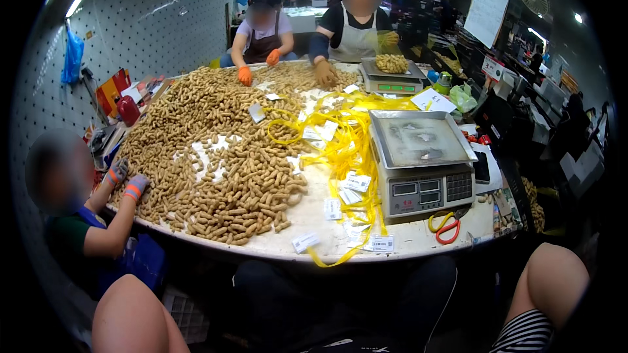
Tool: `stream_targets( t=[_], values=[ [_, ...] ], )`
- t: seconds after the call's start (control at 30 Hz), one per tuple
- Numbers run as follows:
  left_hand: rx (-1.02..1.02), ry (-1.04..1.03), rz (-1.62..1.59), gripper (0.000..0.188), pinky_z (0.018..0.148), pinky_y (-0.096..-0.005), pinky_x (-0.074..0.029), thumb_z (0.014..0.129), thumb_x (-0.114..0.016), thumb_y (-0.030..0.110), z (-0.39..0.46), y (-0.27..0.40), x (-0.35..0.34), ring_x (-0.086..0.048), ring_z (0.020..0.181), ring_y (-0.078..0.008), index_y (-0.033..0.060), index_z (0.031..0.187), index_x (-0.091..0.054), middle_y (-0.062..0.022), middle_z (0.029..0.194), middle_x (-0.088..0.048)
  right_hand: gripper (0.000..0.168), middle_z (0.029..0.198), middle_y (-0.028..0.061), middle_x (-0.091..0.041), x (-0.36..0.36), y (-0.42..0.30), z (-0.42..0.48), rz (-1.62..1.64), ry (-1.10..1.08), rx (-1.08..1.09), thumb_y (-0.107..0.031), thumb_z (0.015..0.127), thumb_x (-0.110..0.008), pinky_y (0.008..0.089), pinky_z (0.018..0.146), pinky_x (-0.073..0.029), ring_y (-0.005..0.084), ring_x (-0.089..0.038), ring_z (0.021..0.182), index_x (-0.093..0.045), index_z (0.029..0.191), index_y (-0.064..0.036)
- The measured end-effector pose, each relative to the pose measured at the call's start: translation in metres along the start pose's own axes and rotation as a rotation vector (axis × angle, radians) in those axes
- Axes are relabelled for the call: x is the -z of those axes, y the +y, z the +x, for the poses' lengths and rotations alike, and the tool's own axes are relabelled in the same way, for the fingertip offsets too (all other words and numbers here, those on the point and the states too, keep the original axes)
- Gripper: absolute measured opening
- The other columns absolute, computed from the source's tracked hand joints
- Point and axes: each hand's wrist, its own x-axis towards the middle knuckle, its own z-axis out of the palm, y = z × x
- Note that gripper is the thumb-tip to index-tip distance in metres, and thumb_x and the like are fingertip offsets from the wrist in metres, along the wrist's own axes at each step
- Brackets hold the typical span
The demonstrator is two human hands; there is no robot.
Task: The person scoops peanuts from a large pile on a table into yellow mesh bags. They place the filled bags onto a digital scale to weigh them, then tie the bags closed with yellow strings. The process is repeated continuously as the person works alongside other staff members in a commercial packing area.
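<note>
Neither of my hands is in view; only my bent bare arms show at the bottom corners. Before me, a large heap of unshelled peanuts [245, 181] covers much of a white table [274, 250]. Yellow mesh strips [360, 142] with white printed labels [355, 181] lie tangled right of the heap. Beside them stands a digital scale [424, 166], its metal pan bearing no goods. A pair of scissors [446, 228] with red and yellow handles lies at the scale's front right corner. Farther back, a second scale [392, 78] holds a netted bundle of peanuts [391, 63].
A co-worker's gloved hands [135, 186] touch the heap's left edge. Across the table, one co-worker wears orange gloves [245, 75]; another has a brown-gloved hand [325, 73] in the peanuts. A green plastic bag [462, 98] and a paper sheet [433, 100] lie at the right.
</note>
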Motion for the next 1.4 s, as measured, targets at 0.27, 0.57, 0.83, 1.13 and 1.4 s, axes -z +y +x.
stream_targets(
  t=[0.27, 0.57, 0.83, 1.13, 1.4],
  values=[
    [0.005, -0.003, 0.030, 0.064, 0.093, -0.0424, -0.040, 0.079, -0.059, 0.045, -0.001, 0.003, 0.009, -0.050, 0.110, -0.0339, 0.0004, 0.122, -0.047, -0.0184, 0.120, -0.052, 0.036, 0.114, 0.0109, -0.057, 0.003, 0.004, -0.003, 0.024, 0.004, 0.014, -0.018, 0.088, -0.051, 0.0248, 0.078, -0.046, 0.0157, -0.057, 0.090, -0.051, 0.119, 0.000],
    [0.005, 0.000, 0.032, 0.066, 0.093, -0.0433, -0.040, 0.079, -0.058, 0.049, -0.002, 0.003, 0.008, -0.050, 0.110, -0.0348, 0.0010, 0.123, -0.047, -0.0190, 0.120, -0.052, 0.034, 0.114, 0.0102, -0.057, 0.013, 0.004, -0.007, 0.021, 0.027, 0.018, -0.017, 0.090, -0.049, 0.0237, 0.077, -0.046, 0.0143, -0.057, 0.088, -0.052, 0.119, 0.000],
    [0.009, 0.154, 0.000, 0.068, 0.093, -0.0441, -0.039, 0.078, -0.058, 0.052, -0.001, 0.001, 0.013, -0.050, 0.110, -0.0357, 0.0016, 0.123, -0.048, -0.0194, 0.121, -0.052, 0.032, 0.114, 0.0095, -0.057, 0.026, 0.001, 0.001, 0.108, 0.084, 0.080, -0.017, 0.092, -0.047, 0.0228, 0.076, -0.047, 0.0131, -0.057, 0.087, -0.052, 0.118, 0.000],
    [0.426, 0.380, -0.529, 0.071, 0.093, -0.0450, -0.039, 0.078, -0.057, 0.056, -0.087, 0.040, -0.200, -0.050, 0.111, -0.0366, 0.0022, 0.124, -0.048, -0.0200, 0.121, -0.052, 0.030, 0.114, 0.0087, -0.057, -0.121, -0.016, -0.061, 1.053, -0.571, 0.212, -0.016, 0.093, -0.044, 0.0217, 0.075, -0.047, 0.0117, -0.058, 0.086, -0.052, 0.118, -0.001],
    [0.419, -0.299, -0.005, 0.022, 0.072, -0.0377, -0.044, 0.075, -0.055, 0.020, -0.093, 0.029, -0.297, -0.057, 0.085, -0.0252, 0.0105, 0.094, -0.061, -0.0102, 0.087, -0.061, 0.019, 0.088, 0.0066, -0.066, -0.259, -0.050, -0.174, 0.723, -1.411, -0.748, -0.016, 0.086, -0.057, 0.0252, 0.072, -0.048, 0.0147, -0.062, 0.079, -0.065, 0.093, -0.001]
  ],
)
